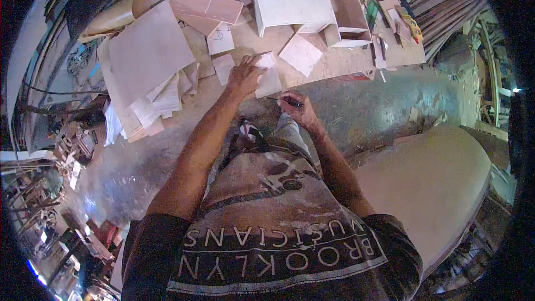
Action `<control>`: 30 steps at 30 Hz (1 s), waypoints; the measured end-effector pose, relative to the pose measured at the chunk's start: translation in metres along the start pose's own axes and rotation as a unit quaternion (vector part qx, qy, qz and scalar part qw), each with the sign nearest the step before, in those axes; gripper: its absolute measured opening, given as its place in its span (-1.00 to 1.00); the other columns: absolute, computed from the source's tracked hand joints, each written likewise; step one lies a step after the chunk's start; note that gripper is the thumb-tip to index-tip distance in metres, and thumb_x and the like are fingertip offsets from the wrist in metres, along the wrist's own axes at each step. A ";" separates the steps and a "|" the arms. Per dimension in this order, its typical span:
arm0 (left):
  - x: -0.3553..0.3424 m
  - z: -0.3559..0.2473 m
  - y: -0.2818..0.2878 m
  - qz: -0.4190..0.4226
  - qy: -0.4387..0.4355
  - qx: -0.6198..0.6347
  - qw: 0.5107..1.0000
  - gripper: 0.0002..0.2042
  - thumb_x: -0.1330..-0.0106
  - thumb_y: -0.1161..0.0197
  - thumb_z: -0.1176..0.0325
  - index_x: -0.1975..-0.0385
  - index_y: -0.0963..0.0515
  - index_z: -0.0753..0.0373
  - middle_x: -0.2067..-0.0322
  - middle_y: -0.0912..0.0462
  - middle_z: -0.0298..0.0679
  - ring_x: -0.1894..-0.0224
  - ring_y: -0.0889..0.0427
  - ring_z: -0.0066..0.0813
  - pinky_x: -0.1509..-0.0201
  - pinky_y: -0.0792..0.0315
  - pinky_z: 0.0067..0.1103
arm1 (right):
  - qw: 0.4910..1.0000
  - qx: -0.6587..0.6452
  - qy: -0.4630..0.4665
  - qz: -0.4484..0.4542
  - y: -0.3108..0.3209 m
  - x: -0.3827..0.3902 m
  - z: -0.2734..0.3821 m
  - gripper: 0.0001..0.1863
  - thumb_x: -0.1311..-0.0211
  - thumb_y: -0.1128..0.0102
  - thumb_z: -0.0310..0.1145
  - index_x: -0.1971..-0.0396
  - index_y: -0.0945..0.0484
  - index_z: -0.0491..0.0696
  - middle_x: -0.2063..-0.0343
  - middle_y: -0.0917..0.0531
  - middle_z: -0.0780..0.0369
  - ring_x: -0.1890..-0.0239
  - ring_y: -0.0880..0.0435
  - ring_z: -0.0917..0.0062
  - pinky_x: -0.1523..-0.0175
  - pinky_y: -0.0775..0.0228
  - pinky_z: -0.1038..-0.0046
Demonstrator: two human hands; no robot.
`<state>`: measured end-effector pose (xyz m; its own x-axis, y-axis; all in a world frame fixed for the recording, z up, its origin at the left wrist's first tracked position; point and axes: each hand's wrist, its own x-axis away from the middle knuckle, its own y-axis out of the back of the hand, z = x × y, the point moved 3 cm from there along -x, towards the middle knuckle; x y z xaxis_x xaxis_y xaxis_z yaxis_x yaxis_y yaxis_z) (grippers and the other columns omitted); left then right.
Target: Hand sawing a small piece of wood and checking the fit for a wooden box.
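My left hand (245, 78) rests at the near edge of the workbench, fingers stretched out over a pale, thin wooden panel (270, 82). Just right of it and closer to my body, my right hand (299, 110) is closed around a small dark object (292, 101), whose kind I cannot make out. A square light board (301, 54) lies tilted beyond my right hand. Left of my left hand are a small wooden piece (223, 68) and another with pencil marks (220, 40).
White box-like wooden assemblies (295, 6) stand at the bench's back, beside an open wooden tray (346, 3). Large sheets (149, 50) are stacked at left. Tools, one yellow (411, 25), lie at far right. A big rounded board (423, 184) sits behind my right arm.
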<state>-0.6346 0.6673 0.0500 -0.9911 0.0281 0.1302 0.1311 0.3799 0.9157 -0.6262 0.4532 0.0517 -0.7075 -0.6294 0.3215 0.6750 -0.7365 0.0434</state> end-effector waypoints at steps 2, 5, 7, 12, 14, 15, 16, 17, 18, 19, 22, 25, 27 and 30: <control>0.002 -0.001 0.002 0.019 0.015 0.000 1.000 -0.55 0.10 -0.43 0.35 0.09 -0.63 -0.10 -0.23 -0.25 -0.28 -0.23 -0.27 -0.20 -0.19 -0.42 -0.33 | 0.995 0.061 0.078 0.017 -0.007 -0.010 -0.001 -0.88 -0.20 -0.23 -0.46 0.30 -0.61 -0.18 0.50 -0.59 0.36 0.44 -0.48 0.74 0.33 -0.35 0.63; 0.003 -0.002 0.001 0.022 0.023 -0.006 0.999 -0.53 0.08 -0.40 0.38 0.06 -0.61 -0.11 -0.26 -0.22 -0.28 -0.26 -0.24 -0.19 -0.20 -0.41 -0.33 | 0.991 0.081 0.105 0.035 -0.015 -0.017 -0.002 -0.85 -0.11 -0.29 -0.45 0.34 -0.60 -0.19 0.40 -0.67 0.24 0.38 -0.59 0.62 0.22 -0.42 0.55; 0.005 -0.002 -0.002 -0.002 0.029 0.003 1.000 -0.58 0.03 -0.33 0.43 0.10 -0.62 -0.10 -0.26 -0.23 -0.30 -0.28 -0.23 -0.21 -0.17 -0.44 -0.29 | 0.990 0.087 0.104 0.040 -0.018 -0.020 -0.002 -0.85 -0.11 -0.29 -0.45 0.34 -0.60 -0.19 0.40 -0.67 0.24 0.38 -0.59 0.62 0.23 -0.42 0.55; 0.003 -0.009 -0.002 0.019 0.052 -0.005 0.998 -0.65 -0.10 -0.20 0.48 0.11 -0.63 -0.08 -0.28 -0.23 -0.31 -0.31 -0.19 -0.21 -0.14 -0.47 -0.26 | 0.986 0.097 0.130 0.049 -0.019 -0.024 -0.007 -0.86 -0.11 -0.29 -0.47 0.34 -0.60 -0.18 0.42 -0.67 0.23 0.39 -0.59 0.63 0.25 -0.41 0.55; 0.005 -0.005 -0.008 -0.006 0.039 -0.005 0.999 -0.66 -0.16 -0.15 0.46 0.08 -0.61 -0.09 -0.29 -0.23 -0.29 -0.33 -0.17 -0.19 -0.13 -0.47 -0.25 | 0.994 0.052 0.088 0.049 -0.023 -0.022 0.003 -0.88 -0.16 -0.24 -0.48 0.30 -0.61 -0.16 0.47 -0.64 0.31 0.38 -0.54 0.69 0.23 -0.39 0.60; 0.006 -0.002 -0.011 -0.006 0.041 -0.005 0.999 -0.66 -0.16 -0.15 0.46 0.08 -0.61 -0.09 -0.29 -0.23 -0.29 -0.33 -0.17 -0.19 -0.13 -0.47 -0.25 | 0.993 0.052 0.088 0.052 -0.023 -0.023 0.001 -0.88 -0.16 -0.24 -0.48 0.30 -0.61 -0.16 0.47 -0.64 0.31 0.38 -0.54 0.69 0.23 -0.39 0.60; 0.005 -0.001 -0.011 -0.005 0.040 0.000 0.999 -0.66 -0.18 -0.14 0.44 0.06 -0.60 -0.09 -0.29 -0.22 -0.29 -0.34 -0.16 -0.18 -0.14 -0.46 -0.25 | 0.990 0.083 0.102 0.051 -0.022 -0.024 0.000 -0.88 -0.16 -0.24 -0.48 0.31 -0.61 -0.16 0.47 -0.64 0.30 0.38 -0.55 0.68 0.22 -0.40 0.58; 0.005 -0.002 -0.012 -0.004 0.039 0.005 0.999 -0.66 -0.20 -0.13 0.43 0.04 -0.59 -0.09 -0.30 -0.21 -0.28 -0.34 -0.15 -0.17 -0.15 -0.45 -0.24 | 0.985 0.115 0.116 0.051 -0.020 -0.025 -0.001 -0.88 -0.16 -0.23 -0.48 0.31 -0.61 -0.17 0.47 -0.65 0.29 0.38 -0.56 0.68 0.22 -0.41 0.57; 0.004 -0.002 -0.012 -0.004 0.040 0.006 0.999 -0.66 -0.20 -0.13 0.43 0.04 -0.59 -0.09 -0.30 -0.21 -0.28 -0.34 -0.15 -0.17 -0.15 -0.45 -0.24 | 0.985 0.115 0.116 0.052 -0.020 -0.025 -0.004 -0.88 -0.16 -0.23 -0.48 0.31 -0.61 -0.17 0.47 -0.65 0.29 0.38 -0.56 0.68 0.22 -0.41 0.57; 0.003 -0.004 -0.010 0.013 0.050 -0.003 0.999 -0.65 -0.19 -0.15 0.42 0.02 -0.58 -0.10 -0.30 -0.21 -0.27 -0.35 -0.14 -0.16 -0.16 -0.45 -0.24 | 0.983 0.118 0.131 0.043 -0.020 -0.025 -0.003 -0.89 -0.16 -0.24 -0.49 0.31 -0.61 -0.17 0.47 -0.65 0.27 0.38 -0.56 0.67 0.23 -0.41 0.56; 0.005 -0.010 -0.007 0.033 0.062 -0.020 0.997 -0.64 -0.19 -0.18 0.40 0.00 -0.57 -0.10 -0.31 -0.20 -0.25 -0.35 -0.12 -0.13 -0.15 -0.45 -0.24 | 0.978 0.119 0.169 0.044 -0.018 -0.024 0.001 -0.89 -0.15 -0.24 -0.51 0.32 -0.61 -0.18 0.47 -0.65 0.25 0.39 -0.56 0.66 0.25 -0.42 0.55; 0.004 -0.012 -0.008 0.034 0.062 -0.027 0.997 -0.64 -0.17 -0.19 0.42 0.02 -0.58 -0.09 -0.31 -0.20 -0.24 -0.35 -0.12 -0.12 -0.14 -0.47 -0.25 | 0.969 0.131 0.206 0.031 -0.010 -0.024 0.005 -0.89 -0.14 -0.24 -0.54 0.32 -0.60 -0.19 0.46 -0.65 0.23 0.40 -0.57 0.64 0.27 -0.42 0.53; 0.003 -0.011 -0.008 0.033 0.060 -0.026 0.997 -0.63 -0.15 -0.20 0.44 0.03 -0.59 -0.08 -0.31 -0.20 -0.24 -0.35 -0.13 -0.11 -0.13 -0.47 -0.26 | 0.965 0.145 0.220 0.009 0.003 -0.023 0.006 -0.90 -0.13 -0.24 -0.55 0.33 -0.59 -0.20 0.46 -0.66 0.23 0.41 -0.57 0.62 0.28 -0.42 0.52; 0.003 -0.008 -0.010 0.040 0.080 0.013 0.996 -0.52 -0.04 -0.23 0.52 -0.01 -0.57 -0.10 -0.35 -0.12 -0.30 -0.36 -0.12 -0.11 -0.23 -0.39 -0.18 | 0.971 0.153 0.182 0.026 0.018 -0.019 0.020 -0.90 -0.12 -0.23 -0.56 0.35 -0.58 -0.21 0.46 -0.66 0.20 0.43 -0.59 0.58 0.28 -0.43 0.52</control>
<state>-0.6391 0.6559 0.0447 -0.9607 -0.0874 0.2634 0.2071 0.4061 0.8900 -0.5967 0.4567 0.0652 -0.6610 -0.7500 -0.0228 0.7023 -0.6291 0.3331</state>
